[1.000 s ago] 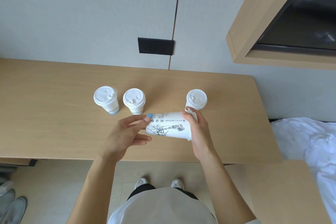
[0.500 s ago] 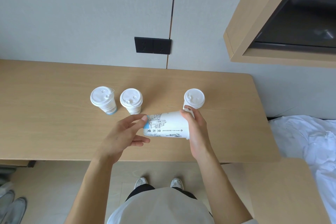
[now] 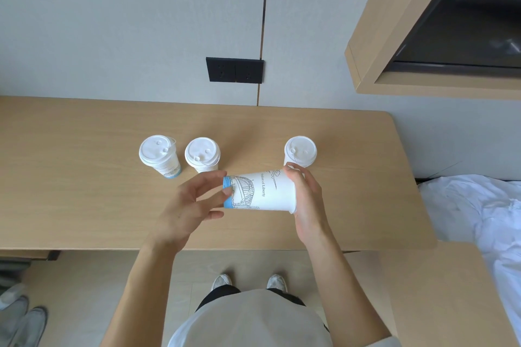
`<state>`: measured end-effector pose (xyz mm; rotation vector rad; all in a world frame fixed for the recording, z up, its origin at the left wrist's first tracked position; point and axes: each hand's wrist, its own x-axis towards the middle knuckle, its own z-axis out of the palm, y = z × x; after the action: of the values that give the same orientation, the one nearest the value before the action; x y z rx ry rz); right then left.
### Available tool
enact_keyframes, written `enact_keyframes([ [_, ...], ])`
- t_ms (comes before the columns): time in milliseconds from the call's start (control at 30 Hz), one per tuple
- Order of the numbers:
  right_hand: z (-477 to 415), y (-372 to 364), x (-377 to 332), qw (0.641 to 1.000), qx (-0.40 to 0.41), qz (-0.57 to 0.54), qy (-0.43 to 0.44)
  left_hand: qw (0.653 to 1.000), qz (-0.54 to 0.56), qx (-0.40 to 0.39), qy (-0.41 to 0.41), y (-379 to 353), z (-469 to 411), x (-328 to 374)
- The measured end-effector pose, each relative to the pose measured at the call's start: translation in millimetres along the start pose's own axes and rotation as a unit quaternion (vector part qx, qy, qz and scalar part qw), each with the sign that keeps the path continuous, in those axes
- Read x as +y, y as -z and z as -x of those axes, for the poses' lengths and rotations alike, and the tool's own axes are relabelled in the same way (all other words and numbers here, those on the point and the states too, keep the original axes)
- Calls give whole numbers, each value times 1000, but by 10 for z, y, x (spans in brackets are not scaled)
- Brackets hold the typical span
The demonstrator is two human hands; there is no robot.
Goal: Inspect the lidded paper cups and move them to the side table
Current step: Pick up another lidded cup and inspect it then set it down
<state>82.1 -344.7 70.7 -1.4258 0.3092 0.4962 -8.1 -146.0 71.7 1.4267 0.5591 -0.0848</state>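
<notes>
Printed paper cup [image 3: 260, 190], frame centre: held sideways above counter [image 3: 84, 205], left hand [image 3: 186, 205] gripping base, right hand [image 3: 307, 200] gripping lid end, apparently for inspection.

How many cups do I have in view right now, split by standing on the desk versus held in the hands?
Cups standing upright on the desk, lids on: 3, the left cup, the middle cup, the right cup
Cups held sideways between the left hand and right hand: 1, the printed cup
Total: 4
</notes>
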Motion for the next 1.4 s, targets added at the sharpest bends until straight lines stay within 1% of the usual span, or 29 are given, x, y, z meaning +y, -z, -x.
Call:
enact_keyframes([
  [100,-2,-8,-14,1000,1,0,2,1000,-14,7,15,-29,-1,11],
  [267,0,2,-4,1000,5,-6,5,1000,8,-10,-11,19,31,-7],
  [400,12,-14,25,1000,2,-6,12,1000,10,2,0,-14,40,-15],
  [533,67,-19,-4,1000,-1,-11,-2,999,11,3,-34,8,78,-11],
  [667,82,-27,-21,1000,-7,0,-7,1000,7,24,1,0,75,-27],
  [767,60,-26,6,1000,-7,-6,-8,999,20,15,-20,22,99,-40],
  [900,44,-22,29,1000,-11,-13,-4,999,16,32,-4,19,86,-58],
  [1033,9,9,59,1000,-12,-11,3,999,24,22,-38,33,96,-54],
  [1133,-19,17,88,1000,6,-13,-3,998,16,28,-61,9,114,-25],
  [1233,-66,20,174,998,13,-49,-22,994,-41,44,-89,-111,100,12],
  [1300,-132,44,264,994,4,-94,-55,980,-134,63,-131,-266,108,25],
  [1333,-136,55,293,988,1,-134,-72,961,-201,79,-172,-355,130,33],
  [1367,-154,68,315,979,-13,-181,-88,936,-268,76,-215,-454,160,32],
  [1400,-194,103,359,972,-37,-213,-97,910,-327,55,-247,-559,195,21],
])
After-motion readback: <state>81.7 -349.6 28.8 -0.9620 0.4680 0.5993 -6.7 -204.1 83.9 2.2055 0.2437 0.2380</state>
